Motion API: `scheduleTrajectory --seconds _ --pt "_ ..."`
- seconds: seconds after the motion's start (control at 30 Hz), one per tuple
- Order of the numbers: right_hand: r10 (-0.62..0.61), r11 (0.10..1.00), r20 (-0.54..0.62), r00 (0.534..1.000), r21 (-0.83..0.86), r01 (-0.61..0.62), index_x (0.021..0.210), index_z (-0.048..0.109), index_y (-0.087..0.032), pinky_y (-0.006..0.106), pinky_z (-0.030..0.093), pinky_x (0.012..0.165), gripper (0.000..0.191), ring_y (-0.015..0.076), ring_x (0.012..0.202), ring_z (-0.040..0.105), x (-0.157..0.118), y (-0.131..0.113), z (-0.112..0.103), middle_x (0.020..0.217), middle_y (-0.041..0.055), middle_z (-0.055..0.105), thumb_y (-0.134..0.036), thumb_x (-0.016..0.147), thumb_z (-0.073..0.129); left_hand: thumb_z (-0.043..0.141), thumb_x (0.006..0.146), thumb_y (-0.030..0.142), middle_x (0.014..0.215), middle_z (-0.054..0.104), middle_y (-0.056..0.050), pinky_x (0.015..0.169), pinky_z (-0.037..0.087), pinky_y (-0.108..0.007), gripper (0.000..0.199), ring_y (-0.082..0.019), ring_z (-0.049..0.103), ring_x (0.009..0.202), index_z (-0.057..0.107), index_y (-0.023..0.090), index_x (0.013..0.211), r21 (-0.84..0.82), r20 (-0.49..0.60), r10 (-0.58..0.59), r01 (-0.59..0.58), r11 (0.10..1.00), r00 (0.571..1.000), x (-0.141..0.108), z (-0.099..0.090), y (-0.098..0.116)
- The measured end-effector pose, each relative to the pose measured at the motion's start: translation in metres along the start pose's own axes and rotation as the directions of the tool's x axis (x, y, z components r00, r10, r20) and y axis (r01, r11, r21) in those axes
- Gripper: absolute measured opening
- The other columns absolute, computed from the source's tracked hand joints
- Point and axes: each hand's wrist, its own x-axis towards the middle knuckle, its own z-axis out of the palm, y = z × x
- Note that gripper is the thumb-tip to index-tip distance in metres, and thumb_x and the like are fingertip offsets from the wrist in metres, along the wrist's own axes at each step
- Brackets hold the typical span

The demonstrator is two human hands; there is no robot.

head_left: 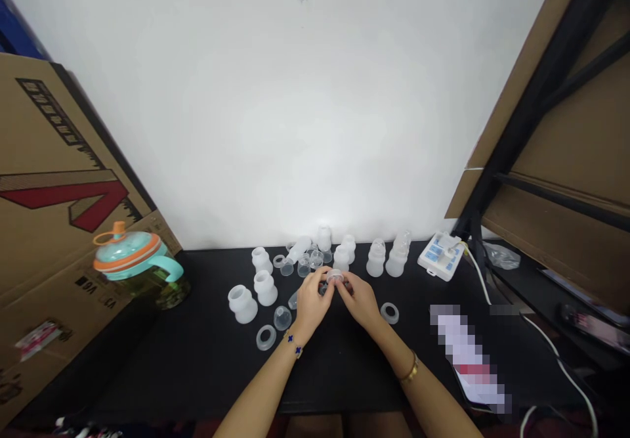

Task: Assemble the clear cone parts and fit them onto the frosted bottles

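My left hand (314,299) and my right hand (361,299) meet over the black table, their fingertips closed on a translucent white ring-shaped cap (335,274). Whether another piece sits inside it is too small to tell. Left of my hands stand open-topped small white bottles, among them a front one (243,303). Beside my left wrist lie a clear dome cap (282,318) and a frosted screw ring (258,339). Another frosted ring (391,320) rests right of my right forearm. Behind my hands are more white bottles (341,258) and several clear cups (304,265).
Two bottles with clear tops (376,266) stand at back right, near a white box with blue labels (440,255). A blurred-out flat object (470,359) and a white cable (551,346) lie right. A teal-lidded jug (130,257) stands left, before a cardboard box (44,228).
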Motion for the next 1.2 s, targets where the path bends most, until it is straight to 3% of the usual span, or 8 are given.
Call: scheduleTrajectory --seconds 0.73,1.2 --pt "-0.041 0.992 -0.002 0.999 -0.119 0.04 0.099 0.068 -0.021 0.025 0.042 0.063 0.027 0.016 0.067 0.061 -0.0022 0.004 0.0024 0.082 0.0029 0.069 -0.037 0.1 0.046 0.057 0.092 0.031 0.084 0.072 -0.002 0.075 0.053 -0.03 0.019 -0.018 0.067 0.08 0.065 0.024 0.108 0.026 -0.007 -0.005 0.005 1.0 1.0 -0.0004 0.0017 -0.0009" --pt "-0.054 0.981 -0.017 0.998 -0.187 0.05 0.092 0.066 -0.02 0.024 0.04 0.06 0.028 0.0152 0.066 0.06 -0.0029 0.0043 0.0068 0.079 0.0028 0.068 -0.037 0.1 0.045 0.057 0.091 0.032 0.086 0.071 -0.002 0.074 0.052 -0.03 0.02 -0.019 0.067 0.078 0.066 0.025 0.108 0.054 -0.01 -0.047 0.048 0.997 0.999 -0.0021 0.002 0.0004"
